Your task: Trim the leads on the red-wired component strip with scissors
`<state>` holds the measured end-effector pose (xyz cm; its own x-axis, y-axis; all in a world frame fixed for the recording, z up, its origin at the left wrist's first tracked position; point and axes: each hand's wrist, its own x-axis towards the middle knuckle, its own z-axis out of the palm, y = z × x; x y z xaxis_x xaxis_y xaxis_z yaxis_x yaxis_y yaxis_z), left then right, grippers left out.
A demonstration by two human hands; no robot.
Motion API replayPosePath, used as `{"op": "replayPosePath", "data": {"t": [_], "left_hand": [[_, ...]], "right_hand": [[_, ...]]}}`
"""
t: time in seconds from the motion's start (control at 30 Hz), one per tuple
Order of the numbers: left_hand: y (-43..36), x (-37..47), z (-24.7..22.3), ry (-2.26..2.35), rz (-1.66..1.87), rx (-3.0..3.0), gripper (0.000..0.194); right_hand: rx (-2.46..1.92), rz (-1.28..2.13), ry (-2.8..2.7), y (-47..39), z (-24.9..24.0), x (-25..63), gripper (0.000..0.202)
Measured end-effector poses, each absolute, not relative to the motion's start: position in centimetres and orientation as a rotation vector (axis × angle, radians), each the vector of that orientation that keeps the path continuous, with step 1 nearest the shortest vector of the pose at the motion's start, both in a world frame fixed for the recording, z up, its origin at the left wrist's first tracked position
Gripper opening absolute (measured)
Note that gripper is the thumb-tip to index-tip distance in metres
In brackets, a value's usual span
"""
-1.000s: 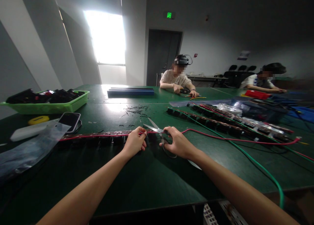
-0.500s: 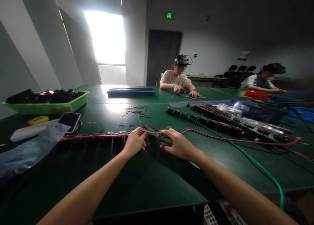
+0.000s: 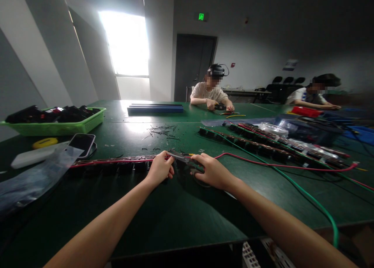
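My left hand [image 3: 160, 167] is closed, fingers pinched on a red wire [image 3: 113, 161] by the end of a black strip of blocks [image 3: 109, 169] that lies on the table. My right hand [image 3: 212, 170] grips a pair of scissors [image 3: 179, 157], its grey metal blades pointing left to my left fingertips. The blades look nearly closed at the wire; what lies between them is too small to make out. Further red wire [image 3: 251, 162] runs to the right behind my right hand. Cut dark scraps [image 3: 162, 131] are scattered beyond my hands.
A green basket [image 3: 84, 123] of black parts, a phone [image 3: 82, 145] and a plastic bag [image 3: 41, 182] are at left. More wired strips [image 3: 248, 141] and a green cable [image 3: 304, 192] lie at right. Two people [image 3: 210, 92] sit across the green table [image 3: 187, 225].
The scissor blades, spread apart before, are now closer together. Both hands stay in almost the same place.
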<state>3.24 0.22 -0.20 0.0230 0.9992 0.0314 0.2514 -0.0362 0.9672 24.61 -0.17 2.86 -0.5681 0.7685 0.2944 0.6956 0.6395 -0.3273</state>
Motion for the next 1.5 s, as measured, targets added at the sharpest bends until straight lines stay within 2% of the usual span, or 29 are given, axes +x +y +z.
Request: {"op": "replayPosePath", "data": {"t": [1.5], "left_hand": [[0.14,3.21,-0.11,1.356,1.091,1.416,0.018]], "right_hand": [[-1.097,0.258,-2.493,0.28,3.07,25.01,0.040]]}}
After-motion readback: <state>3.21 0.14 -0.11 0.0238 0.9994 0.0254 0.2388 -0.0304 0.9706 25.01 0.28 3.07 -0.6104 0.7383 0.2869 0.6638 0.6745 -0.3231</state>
